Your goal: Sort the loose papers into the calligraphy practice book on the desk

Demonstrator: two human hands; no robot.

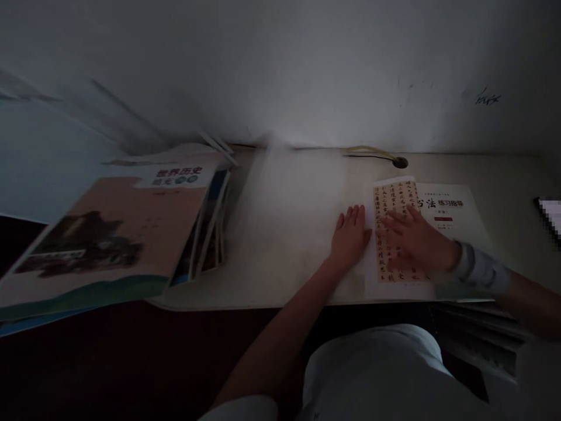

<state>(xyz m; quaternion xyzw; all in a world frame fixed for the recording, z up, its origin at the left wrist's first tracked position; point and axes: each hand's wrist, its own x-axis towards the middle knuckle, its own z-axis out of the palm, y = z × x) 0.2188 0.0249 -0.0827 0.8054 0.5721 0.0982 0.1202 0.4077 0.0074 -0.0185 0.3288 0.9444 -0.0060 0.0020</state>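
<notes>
Pale trousered knees (377, 362) sit nearest, below the bench edge. Left hand (350, 234) lies flat, fingers released and together, on a large blurred translucent white sheet (293, 216) spread on the pale bench (512, 175). Right hand (416, 240), grey-cuffed, rests open-palmed, fingers spread and grasping nothing, on a white calligraphy booklet with a tan panel of black characters (447, 204), just right of the left fingers. Well left of both hands leans a stack of pink-covered textbooks (131, 228).
</notes>
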